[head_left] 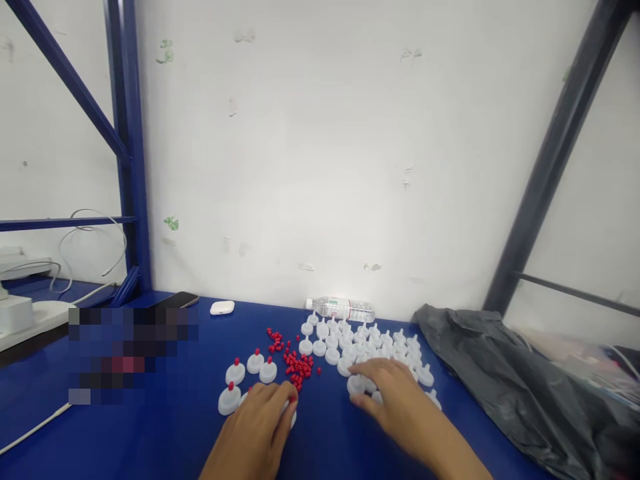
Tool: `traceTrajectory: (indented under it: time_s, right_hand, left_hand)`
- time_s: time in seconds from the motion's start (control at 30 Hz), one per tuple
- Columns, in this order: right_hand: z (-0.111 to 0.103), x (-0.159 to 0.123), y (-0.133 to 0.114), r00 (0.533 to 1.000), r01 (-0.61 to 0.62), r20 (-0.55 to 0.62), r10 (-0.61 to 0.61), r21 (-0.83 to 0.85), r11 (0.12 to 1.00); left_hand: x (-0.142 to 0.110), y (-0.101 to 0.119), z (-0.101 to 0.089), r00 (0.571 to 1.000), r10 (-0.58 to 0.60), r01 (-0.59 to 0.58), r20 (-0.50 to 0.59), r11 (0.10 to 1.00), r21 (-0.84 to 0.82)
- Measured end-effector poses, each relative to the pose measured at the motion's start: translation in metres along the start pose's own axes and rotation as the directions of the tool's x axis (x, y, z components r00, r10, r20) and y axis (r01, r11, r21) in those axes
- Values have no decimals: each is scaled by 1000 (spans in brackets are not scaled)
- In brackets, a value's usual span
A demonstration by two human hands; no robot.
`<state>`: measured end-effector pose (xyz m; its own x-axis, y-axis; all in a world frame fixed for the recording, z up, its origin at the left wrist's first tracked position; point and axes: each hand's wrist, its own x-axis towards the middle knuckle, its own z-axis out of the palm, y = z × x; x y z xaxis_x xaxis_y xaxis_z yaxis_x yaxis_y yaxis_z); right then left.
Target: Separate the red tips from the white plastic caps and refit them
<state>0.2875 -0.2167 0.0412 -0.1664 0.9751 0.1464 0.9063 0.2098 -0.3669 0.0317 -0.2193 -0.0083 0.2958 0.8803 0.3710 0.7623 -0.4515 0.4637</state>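
My left hand is closed around a white nozzle cap with a red tip, mostly hidden by the fingers. Beside it stand several white nozzle caps fitted with red tips. Small red tip covers lie in a loose pile just beyond that hand. My right hand reaches over the near edge of a large group of white nozzle caps without red tips. Between its thumb and index finger is one white nozzle cap. Its other fingers cover part of the group.
A clear plastic bottle lies along the wall behind the caps. A white case and a phone rest at the back left. Dark grey plastic sheeting covers the right side. A power strip and cables are at far left.
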Motion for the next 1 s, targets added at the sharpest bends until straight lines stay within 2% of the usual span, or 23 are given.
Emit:
traceTrajectory:
  time_s: [0.1,0.2,0.3,0.37,0.5,0.67,0.73,0.87,1.0]
  right_hand:
    - [7,1,3,1000,-6,22,6,-6,1000]
    - [8,2,1,1000,6,27,-6,3,1000]
    - [5,0,-5,997,47,61,-50,51,998]
    - [2,-3,-10,993,84,71,-91,107,991]
    - [-3,-10,-21,989,88,102,-109,195,977]
    - [-2,-12,-23,983,74,148,-111,234,969]
    - [0,-12,-22,983,60,155,-95,216,974]
    - [0,-10,-21,981,42,174,-80,209,977]
    - [-1,-10,-23,978,47,189,-92,231,972]
  left_hand:
    - [1,-7,2,998,-37,32,58,996,89]
    - [3,-8,-5,987,-112,96,113,985,145]
    - [5,-7,-15,969,-218,183,119,949,255]
    - [6,-8,-17,964,-245,200,101,922,332]
    - [7,-8,-12,985,-169,141,31,899,415]
    - [4,0,5,988,-63,120,-138,881,457]
    - [2,4,10,994,-29,70,-102,903,424]
    - [-1,11,14,997,17,-37,69,952,305]
    - [-1,13,14,988,-16,-35,151,943,330]
